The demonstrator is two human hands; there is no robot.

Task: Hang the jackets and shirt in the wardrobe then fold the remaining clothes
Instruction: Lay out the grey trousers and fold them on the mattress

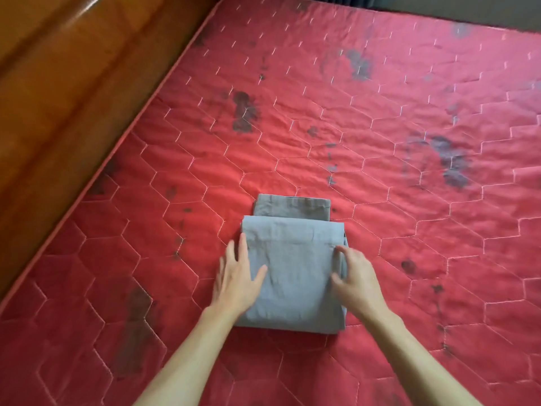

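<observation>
A folded grey-blue garment lies as a compact rectangle on the red quilted mattress, with a darker grey folded layer sticking out beyond its far edge. My left hand rests flat on the garment's left edge, fingers straight. My right hand sits on the right edge with its fingers curled around the fabric there. No jackets, shirt or wardrobe are in view.
The mattress carries dark stains and fills most of the view. A polished wooden bed frame runs along its left side. A dark strip of floor or wall shows past the far edge.
</observation>
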